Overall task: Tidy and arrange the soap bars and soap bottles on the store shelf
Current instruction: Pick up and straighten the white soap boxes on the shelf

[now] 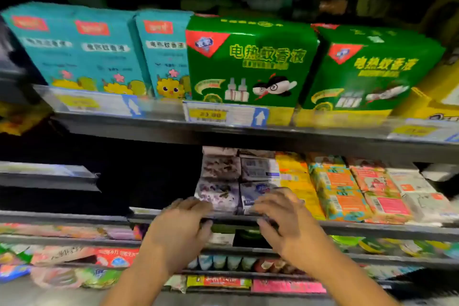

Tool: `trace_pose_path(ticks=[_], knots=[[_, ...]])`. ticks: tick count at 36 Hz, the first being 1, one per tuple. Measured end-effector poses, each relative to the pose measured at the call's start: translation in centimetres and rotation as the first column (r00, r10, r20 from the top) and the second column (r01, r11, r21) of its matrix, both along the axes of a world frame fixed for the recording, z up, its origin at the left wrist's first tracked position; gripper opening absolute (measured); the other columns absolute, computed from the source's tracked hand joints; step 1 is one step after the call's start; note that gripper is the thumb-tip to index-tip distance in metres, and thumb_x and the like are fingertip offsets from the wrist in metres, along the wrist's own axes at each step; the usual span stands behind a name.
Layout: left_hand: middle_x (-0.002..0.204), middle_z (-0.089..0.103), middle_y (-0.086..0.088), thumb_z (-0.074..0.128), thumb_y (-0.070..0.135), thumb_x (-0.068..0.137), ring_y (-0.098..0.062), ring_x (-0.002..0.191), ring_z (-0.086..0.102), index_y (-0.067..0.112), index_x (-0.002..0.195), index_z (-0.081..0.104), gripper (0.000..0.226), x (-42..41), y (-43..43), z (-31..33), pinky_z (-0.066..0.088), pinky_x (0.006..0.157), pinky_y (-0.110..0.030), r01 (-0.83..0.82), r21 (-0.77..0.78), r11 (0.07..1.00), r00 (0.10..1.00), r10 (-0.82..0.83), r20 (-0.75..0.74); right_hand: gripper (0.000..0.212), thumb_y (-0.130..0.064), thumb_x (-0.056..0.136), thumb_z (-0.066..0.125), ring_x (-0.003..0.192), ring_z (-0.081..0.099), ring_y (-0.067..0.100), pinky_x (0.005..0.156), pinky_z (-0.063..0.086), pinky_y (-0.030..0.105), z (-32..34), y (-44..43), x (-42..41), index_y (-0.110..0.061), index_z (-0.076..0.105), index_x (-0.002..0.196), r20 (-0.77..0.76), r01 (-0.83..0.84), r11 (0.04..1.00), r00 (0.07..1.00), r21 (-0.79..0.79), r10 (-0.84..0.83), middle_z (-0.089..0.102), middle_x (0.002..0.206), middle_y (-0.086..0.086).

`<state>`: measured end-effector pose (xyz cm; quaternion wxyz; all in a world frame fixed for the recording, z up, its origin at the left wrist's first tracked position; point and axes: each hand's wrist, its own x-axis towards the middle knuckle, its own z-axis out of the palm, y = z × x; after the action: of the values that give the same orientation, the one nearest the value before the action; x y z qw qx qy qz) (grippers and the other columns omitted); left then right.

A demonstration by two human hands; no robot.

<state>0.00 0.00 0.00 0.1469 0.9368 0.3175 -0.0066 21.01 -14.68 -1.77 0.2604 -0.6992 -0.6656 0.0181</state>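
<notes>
**Hands at the middle shelf, head view.** Both forearms rise from the lower edge of the frame to the front rail of the middle shelf (372,230), at lower centre.

- **Hands:** The left hand (182,222) lies palm down, its fingers nearly straight over the rail and touching the front of the floral soap packs (218,191). The right hand (282,218), just beside it, has its fingers spread wide over the front blue-and-white soap pack (257,169). Neither hand holds anything, and motion blur hides what the thumbs touch.
- **Soap bars:** The bars lie in flat rows running back into the shelf. To the right of the hands come yellow packs (294,176), orange-and-teal packs (337,189), pink packs (380,194) and white packs (417,194), each row touching the next.
- **Surroundings:** The upper shelf (124,126) overhangs the soap rows. It carries upright teal boxes (74,49) and green boxes (250,62) behind a price label (218,115). Below the hands, lower shelves hold a row of tubes (223,262) and a red packet (116,257).
- **Room to move:** A dark bay (149,176) opens to the left of the floral stack. The low underside of the upper shelf limits the height above the rows.
</notes>
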Motion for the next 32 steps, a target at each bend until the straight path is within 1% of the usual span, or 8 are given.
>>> trace_pose_path(ticks=[3,7,13,17,21,27,29,32], knots=[[0.104,0.066,0.007,0.043,0.043,0.087,-0.02,0.092,0.065,0.031,0.116,0.066,0.04,-1.6,2.2,-1.5,0.057,0.073,-0.034,-0.017,0.038,0.999,0.993,0.013,0.116,0.029,-0.038,0.092,0.05,0.113,0.046,0.014,0.098,0.034,0.018,0.0,2.7,-1.3,-0.03,0.064,0.116,0.139,0.089,0.996,0.986,-0.005,-0.088,0.051,0.114,-0.014],[0.096,0.065,-0.004,0.049,0.041,0.084,-0.028,0.081,0.064,0.019,0.109,0.069,0.039,-1.6,4.4,-2.2,0.057,0.063,-0.037,0.024,0.124,0.992,0.974,-0.051,0.223,0.043,-0.044,0.088,0.055,0.131,0.039,0.025,0.109,0.041,0.039,-0.8,5.6,-3.0,-0.026,0.058,0.128,0.181,0.145,0.98,0.976,-0.136,-0.12,0.053,0.134,-0.003],[0.122,0.065,-0.001,0.047,0.055,0.084,-0.026,0.094,0.067,0.032,0.124,0.064,0.049,-1.2,5.8,-2.7,0.059,0.074,-0.039,0.094,0.086,0.992,0.983,-0.107,0.152,0.058,-0.055,0.08,0.054,0.143,0.029,0.027,0.117,0.029,0.042,-1.8,7.1,-3.9,-0.031,0.056,0.133,0.053,0.247,0.927,0.969,-0.281,-0.241,0.045,0.151,-0.002],[0.152,0.036,0.01,0.049,0.049,0.098,-0.02,0.133,0.041,0.037,0.146,0.038,0.05,-0.2,5.6,-2.9,0.036,0.109,-0.034,0.075,-0.046,0.996,0.988,-0.068,0.141,0.056,-0.047,0.076,0.073,0.139,0.036,0.025,0.114,0.03,0.039,-2.1,7.2,-3.7,-0.031,0.059,0.128,0.058,0.254,0.936,0.967,-0.245,-0.247,0.053,0.144,-0.006],[0.145,0.044,0.003,0.056,0.043,0.096,-0.019,0.131,0.04,0.034,0.143,0.037,0.051,0.3,5.2,-3.4,0.038,0.106,-0.032,0.054,-0.138,0.989,0.987,-0.031,0.16,0.056,-0.037,0.074,0.084,0.132,0.033,0.012,0.104,0.025,0.027,-1.7,7.3,-3.8,-0.036,0.059,0.124,0.025,0.262,0.939,0.964,-0.223,-0.263,0.052,0.131,-0.018],[0.136,0.045,0.0,0.063,0.031,0.094,-0.02,0.122,0.046,0.024,0.132,0.042,0.044,-0.1,4.5,-4.0,0.042,0.099,-0.035,0.06,-0.16,0.985,0.96,-0.013,0.279,0.049,-0.044,0.067,0.074,0.129,0.036,-0.011,0.101,0.026,0.021,-1.9,6.8,-4.0,-0.041,0.059,0.114,-0.034,0.185,0.98,0.982,-0.075,-0.188,0.049,0.12,-0.031],[0.128,0.047,0.006,0.067,0.029,0.091,-0.013,0.115,0.047,0.029,0.123,0.047,0.038,-0.7,4.4,-3.8,0.043,0.093,-0.024,0.035,-0.236,0.971,0.927,0.057,0.372,0.048,-0.043,0.07,0.072,0.127,0.032,-0.02,0.103,0.025,0.011,-1.5,6.4,-4.6,-0.044,0.055,0.115,-0.077,0.148,0.988,0.985,-0.045,-0.151,0.045,0.123,-0.036],[0.124,0.047,0.018,0.073,0.032,0.087,-0.001,0.115,0.045,0.043,0.117,0.045,0.042,-1.7,3.8,-3.4,0.034,0.088,-0.004,0.088,-0.31,0.947,0.869,0.079,0.489,0.049,-0.041,0.07,0.075,0.122,0.045,-0.012,0.094,0.034,0.004,-0.5,5.5,-5.5,-0.048,0.053,0.114,-0.235,0.134,0.991,0.963,-0.024,-0.136,0.046,0.125,-0.034]])
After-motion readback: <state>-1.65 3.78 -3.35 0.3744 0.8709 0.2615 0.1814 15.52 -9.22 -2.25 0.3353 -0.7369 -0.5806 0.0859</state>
